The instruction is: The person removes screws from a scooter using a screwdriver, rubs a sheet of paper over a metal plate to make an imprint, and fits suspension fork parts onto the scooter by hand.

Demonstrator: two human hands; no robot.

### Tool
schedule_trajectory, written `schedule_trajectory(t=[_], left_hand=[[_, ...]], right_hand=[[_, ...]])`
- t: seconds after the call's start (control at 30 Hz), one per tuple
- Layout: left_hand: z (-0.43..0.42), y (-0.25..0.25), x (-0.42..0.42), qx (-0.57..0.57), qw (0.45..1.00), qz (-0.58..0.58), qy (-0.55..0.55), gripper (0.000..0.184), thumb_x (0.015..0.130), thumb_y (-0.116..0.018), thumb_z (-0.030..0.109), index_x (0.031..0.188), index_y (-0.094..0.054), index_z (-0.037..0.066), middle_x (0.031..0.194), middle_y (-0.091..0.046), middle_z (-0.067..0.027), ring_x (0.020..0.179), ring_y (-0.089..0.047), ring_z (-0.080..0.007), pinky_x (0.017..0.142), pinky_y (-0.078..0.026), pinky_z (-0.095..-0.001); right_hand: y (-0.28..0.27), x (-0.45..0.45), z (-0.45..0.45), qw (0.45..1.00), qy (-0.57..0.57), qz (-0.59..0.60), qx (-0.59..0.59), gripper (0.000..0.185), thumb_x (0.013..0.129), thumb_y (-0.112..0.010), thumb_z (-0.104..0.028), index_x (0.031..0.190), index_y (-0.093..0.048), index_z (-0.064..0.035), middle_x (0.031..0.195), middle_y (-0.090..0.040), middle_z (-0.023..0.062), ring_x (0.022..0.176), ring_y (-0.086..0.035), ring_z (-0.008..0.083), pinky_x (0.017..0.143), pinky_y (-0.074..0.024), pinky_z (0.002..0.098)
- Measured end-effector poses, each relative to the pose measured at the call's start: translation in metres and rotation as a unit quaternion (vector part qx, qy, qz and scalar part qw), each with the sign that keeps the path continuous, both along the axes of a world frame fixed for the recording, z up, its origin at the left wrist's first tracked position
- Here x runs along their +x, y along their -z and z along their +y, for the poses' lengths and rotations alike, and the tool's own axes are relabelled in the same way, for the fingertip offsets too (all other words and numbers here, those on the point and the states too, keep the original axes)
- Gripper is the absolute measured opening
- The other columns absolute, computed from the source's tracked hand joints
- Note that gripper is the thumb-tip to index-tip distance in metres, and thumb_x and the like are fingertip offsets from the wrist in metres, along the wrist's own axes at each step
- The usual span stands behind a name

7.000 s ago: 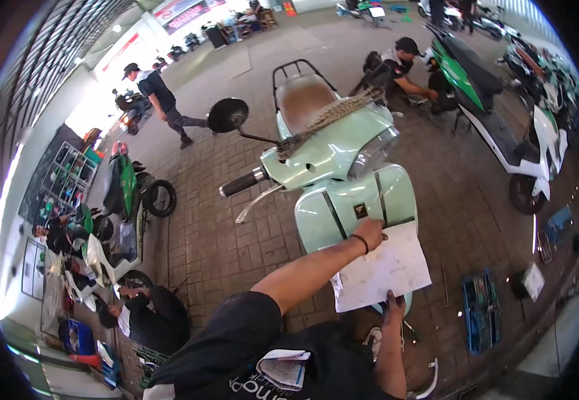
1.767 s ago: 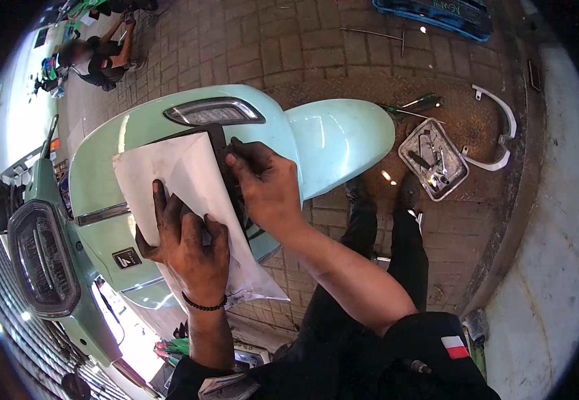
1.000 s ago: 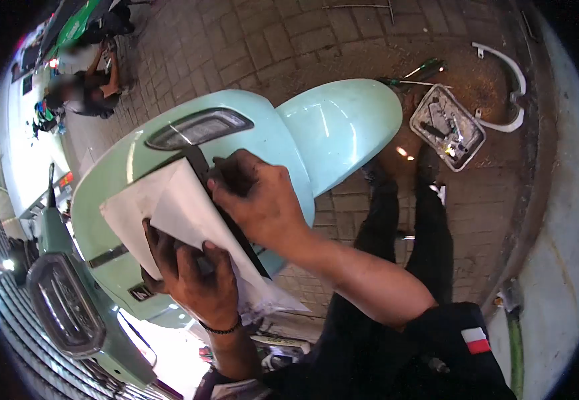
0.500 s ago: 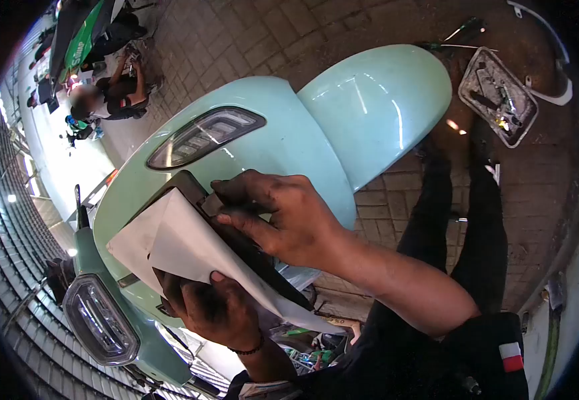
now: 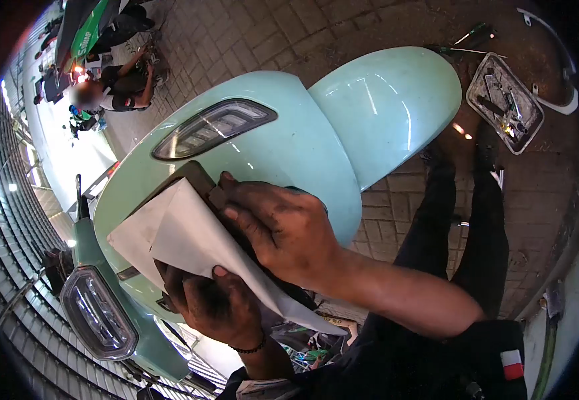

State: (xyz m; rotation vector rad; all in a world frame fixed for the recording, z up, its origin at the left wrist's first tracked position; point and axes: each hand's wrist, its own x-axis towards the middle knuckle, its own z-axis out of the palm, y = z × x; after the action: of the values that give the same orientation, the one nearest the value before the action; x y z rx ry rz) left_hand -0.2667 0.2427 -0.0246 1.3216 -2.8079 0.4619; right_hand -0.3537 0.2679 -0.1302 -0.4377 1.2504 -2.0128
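Observation:
My left hand (image 5: pixel 219 303) is closed on the lower edge of a folded white sheet (image 5: pixel 193 223), its thumb lying over the sheet. Behind the sheet sits a dark panel (image 5: pixel 196 177), partly hidden by the sheet and my fingers. At the panel's upper edge my right hand (image 5: pixel 286 223) pinches a small dark piece (image 5: pixel 217 197), whose kind I cannot make out. Both hands have blackened fingers. Just beyond them stands a mint-green scooter front (image 5: pixel 283 160) with a slim light (image 5: pixel 213 130) set into it.
The scooter's rounded fender (image 5: pixel 389 107) extends to the upper right, and its headlight (image 5: pixel 99 313) is at lower left. On the brick floor lie a metal tray (image 5: pixel 506 103) of tools and a screwdriver (image 5: pixel 473 33). Another person (image 5: pixel 126 87) sits at upper left.
My right hand has turned slightly, and its fingers are closer together over the small dark piece. The left hand keeps its hold on the sheet. The view has shifted a little.

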Motion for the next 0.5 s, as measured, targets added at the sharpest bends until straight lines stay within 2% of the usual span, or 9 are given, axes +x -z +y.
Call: schedule_trajectory(t=[0.1,0.17,0.23,0.3,0.37,0.4,0.47,0.5], left_hand=[[-0.001,0.002,-0.001,-0.01,1.0,0.0,0.015,0.039,0.084,-0.056,0.031,0.092,-0.057,-0.008,0.113,-0.051,-0.0233,0.105,-0.049,-0.0367,0.085,-0.041,-0.0448],[-0.001,0.002,-0.002,-0.024,0.999,0.002,0.021,0.038,0.084,-0.056,0.03,0.089,-0.057,-0.008,0.113,-0.051,-0.024,0.105,-0.048,-0.0383,0.085,-0.04,-0.046],[0.0,0.003,-0.006,0.004,1.0,0.022,0.015,0.028,0.085,-0.054,0.025,0.076,-0.052,-0.002,0.109,-0.054,-0.0198,0.117,-0.043,-0.0413,0.093,-0.031,-0.0481],[0.0,0.004,-0.007,0.014,0.999,0.039,0.006,0.026,0.084,-0.054,0.023,0.076,-0.052,-0.002,0.11,-0.053,-0.0204,0.118,-0.042,-0.0412,0.094,-0.03,-0.0477],[0.0,0.004,-0.007,0.023,0.998,0.057,-0.002,0.025,0.084,-0.055,0.022,0.076,-0.052,-0.002,0.111,-0.053,-0.021,0.119,-0.041,-0.041,0.096,-0.029,-0.0473],[0.0,0.002,-0.007,0.032,0.998,0.051,0.001,0.022,0.082,-0.055,0.019,0.075,-0.051,-0.002,0.112,-0.053,-0.0216,0.12,-0.041,-0.0408,0.096,-0.029,-0.0474],[-0.001,0.0,-0.007,0.04,0.998,0.052,0.004,0.02,0.081,-0.056,0.016,0.075,-0.051,-0.002,0.112,-0.053,-0.0222,0.12,-0.04,-0.0407,0.096,-0.028,-0.0475],[-0.001,0.0,-0.006,0.044,0.998,0.053,0.007,0.018,0.079,-0.056,0.014,0.074,-0.05,-0.002,0.113,-0.052,-0.0226,0.121,-0.04,-0.0406,0.096,-0.028,-0.0475]], right_hand=[[-0.009,0.009,-0.004,0.997,0.021,-0.037,0.06,0.02,0.082,-0.055,-0.007,0.098,-0.058,0.0029,0.089,-0.061,0.0185,0.077,-0.06,0.0337,0.068,-0.0488,0.0389],[-0.014,0.012,-0.005,0.99,0.025,-0.114,0.077,0.021,0.082,-0.054,-0.006,0.1,-0.058,0.0042,0.09,-0.061,0.0206,0.079,-0.06,0.0348,0.068,-0.0486,0.0379],[-0.021,0.015,-0.006,0.986,0.033,-0.136,0.095,0.02,0.082,-0.054,-0.006,0.099,-0.059,0.004,0.09,-0.061,0.0209,0.079,-0.061,0.0342,0.068,-0.0487,0.0371],[-0.025,0.016,-0.007,0.98,0.041,-0.161,0.113,0.02,0.082,-0.055,-0.007,0.098,-0.06,0.0037,0.09,-0.061,0.0211,0.079,-0.062,0.0336,0.067,-0.0487,0.0363],[-0.025,0.013,-0.012,0.96,0.025,-0.249,0.127,0.019,0.082,-0.056,-0.007,0.097,-0.061,0.0033,0.085,-0.062,0.0205,0.077,-0.063,0.0312,0.067,-0.0493,0.0349],[-0.018,0.018,-0.013,0.961,0.023,-0.246,0.128,0.019,0.082,-0.056,-0.007,0.097,-0.061,0.0033,0.085,-0.062,0.0205,0.077,-0.063,0.0312,0.067,-0.0493,0.0349],[0.007,0.024,-0.011,0.99,0.033,-0.135,0.034,0.024,0.079,-0.062,-0.007,0.102,-0.062,0.0021,0.089,-0.065,0.0132,0.077,-0.063,0.0191,0.069,-0.0492,0.0271],[0.009,0.005,-0.005,0.998,0.044,-0.03,0.037,0.027,0.077,-0.065,-0.006,0.103,-0.062,-0.0012,0.09,-0.063,0.0122,0.079,-0.062,0.0191,0.071,-0.0483,0.0262]])
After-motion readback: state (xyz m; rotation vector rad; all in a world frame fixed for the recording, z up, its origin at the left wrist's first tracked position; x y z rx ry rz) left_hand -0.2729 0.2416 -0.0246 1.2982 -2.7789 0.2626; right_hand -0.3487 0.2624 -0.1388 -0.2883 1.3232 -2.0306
